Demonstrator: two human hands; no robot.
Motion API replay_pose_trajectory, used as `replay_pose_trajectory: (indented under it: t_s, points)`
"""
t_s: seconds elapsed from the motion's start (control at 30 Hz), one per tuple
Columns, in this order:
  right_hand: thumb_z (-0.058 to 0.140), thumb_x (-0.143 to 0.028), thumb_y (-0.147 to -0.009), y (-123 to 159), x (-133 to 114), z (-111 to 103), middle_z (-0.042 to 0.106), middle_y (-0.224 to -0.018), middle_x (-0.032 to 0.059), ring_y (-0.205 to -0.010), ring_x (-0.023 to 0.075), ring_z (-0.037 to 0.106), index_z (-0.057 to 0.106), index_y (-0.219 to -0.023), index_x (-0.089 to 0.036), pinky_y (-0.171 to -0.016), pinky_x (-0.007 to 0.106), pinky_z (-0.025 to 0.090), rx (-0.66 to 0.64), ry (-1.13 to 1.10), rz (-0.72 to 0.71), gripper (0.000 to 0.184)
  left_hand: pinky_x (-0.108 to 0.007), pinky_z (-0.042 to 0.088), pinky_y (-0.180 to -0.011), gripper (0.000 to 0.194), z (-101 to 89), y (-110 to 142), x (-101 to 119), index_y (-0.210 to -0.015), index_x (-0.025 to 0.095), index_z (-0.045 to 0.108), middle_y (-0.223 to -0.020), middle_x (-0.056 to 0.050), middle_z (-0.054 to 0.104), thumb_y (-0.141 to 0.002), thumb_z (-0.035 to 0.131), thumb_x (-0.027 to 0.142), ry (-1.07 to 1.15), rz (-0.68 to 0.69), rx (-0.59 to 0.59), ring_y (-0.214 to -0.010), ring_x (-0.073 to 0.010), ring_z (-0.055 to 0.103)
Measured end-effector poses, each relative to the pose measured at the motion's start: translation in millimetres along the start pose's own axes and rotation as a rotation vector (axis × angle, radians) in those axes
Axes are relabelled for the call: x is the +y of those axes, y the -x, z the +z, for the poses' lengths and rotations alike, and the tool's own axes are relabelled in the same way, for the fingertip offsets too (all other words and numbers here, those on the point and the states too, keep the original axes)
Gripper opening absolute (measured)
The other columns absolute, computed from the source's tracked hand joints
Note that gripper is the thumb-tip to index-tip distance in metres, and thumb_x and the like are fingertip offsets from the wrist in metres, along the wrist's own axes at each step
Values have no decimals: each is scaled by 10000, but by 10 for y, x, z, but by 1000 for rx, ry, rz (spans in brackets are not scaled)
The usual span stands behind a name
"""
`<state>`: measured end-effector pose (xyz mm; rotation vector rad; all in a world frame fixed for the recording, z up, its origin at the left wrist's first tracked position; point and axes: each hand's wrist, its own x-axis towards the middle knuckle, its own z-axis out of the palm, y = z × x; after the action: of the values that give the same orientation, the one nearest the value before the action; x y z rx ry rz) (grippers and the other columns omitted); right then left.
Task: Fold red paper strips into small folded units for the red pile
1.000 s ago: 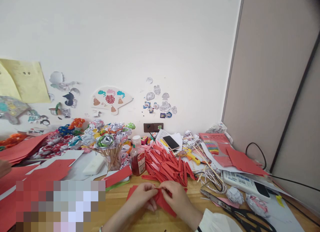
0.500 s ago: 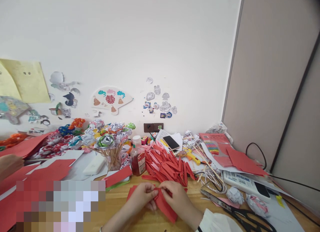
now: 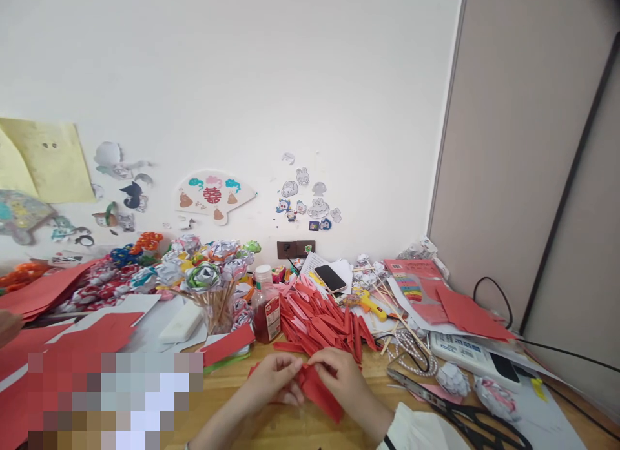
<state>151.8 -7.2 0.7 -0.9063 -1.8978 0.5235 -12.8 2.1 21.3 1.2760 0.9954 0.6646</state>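
Observation:
Between my two hands is a piece of red paper [image 3: 323, 393], hanging down toward the table's front. My left hand [image 3: 278, 380] pinches its upper left edge between thumb and fingers. On the other side, my right hand [image 3: 336, 379] grips the top right part with bent fingers. The fingers hide the exact fold. Just behind the hands lies a heap of folded red paper strips [image 3: 320, 317]. Some more red paper shows behind my left hand.
Scissors [image 3: 450, 408] and crumpled paper balls [image 3: 453, 379] lie at right. A bottle of red liquid [image 3: 265, 311], a phone [image 3: 330, 278] and a yellow glue gun [image 3: 371, 305] stand or lie behind. Another person's hand [image 3: 8, 326] is at far left, by red sheets [image 3: 97, 340].
My left hand has shifted slightly left, while both hands stay on the red paper. The other person's hand has moved left, mostly out of view.

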Motion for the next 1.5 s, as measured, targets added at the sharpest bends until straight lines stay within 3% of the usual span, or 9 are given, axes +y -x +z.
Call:
replay_pose_trajectory:
  t_s: [0.27,0.4,0.53,0.9,1.0,1.13,1.5]
  points:
    - [460,-115,-725,19,-46,-2,625,-779,17,-743,139,555,612,-793,-194,-700,245,405,-15,9,29,185,-186,362,-399,433,29,-79,-88,-589,167,447,-371,34,573,-505,586,568,-62,42,86,-361,-109,537]
    - [475,-188,-738,22,1,46,621,-740,17,-683,135,557,598,-807,-169,-616,218,411,-44,-87,132,143,-186,318,-372,434,49,-106,-134,-581,169,459,-354,38,554,-518,552,588,-154,74,131,-341,-121,520]
    - [477,-231,-736,20,108,110,596,-632,5,-599,127,533,601,-696,-145,-541,204,392,-60,-115,240,155,-180,277,-361,417,71,-125,-171,-546,173,455,-341,49,519,-558,511,586,-258,110,160,-331,-112,490]
    - [495,-184,-684,-5,82,121,458,-505,-42,-484,84,415,565,-612,-135,-454,177,294,-43,-235,331,112,-184,257,-378,290,156,-36,-107,-513,187,422,-362,87,400,-701,455,405,-463,276,293,-325,-88,413]
    - [490,-170,-677,-2,81,116,422,-488,-52,-472,78,384,551,-585,-137,-445,175,266,-32,-214,330,114,-184,271,-386,290,149,-55,-139,-526,185,433,-397,81,413,-706,454,411,-445,305,282,-343,-85,419]
    - [479,-158,-677,6,87,119,428,-495,-49,-479,79,382,548,-585,-138,-449,173,262,-9,-194,323,117,-176,240,-346,268,124,-116,-204,-620,175,467,-429,85,443,-681,485,435,-349,249,183,-309,-70,401]
    - [475,-185,-688,-12,66,98,420,-505,-48,-491,83,381,527,-585,-136,-456,177,263,-38,-205,333,125,-169,232,-326,283,96,-141,-256,-624,165,458,-427,90,436,-701,470,438,-328,335,191,-298,-54,357]
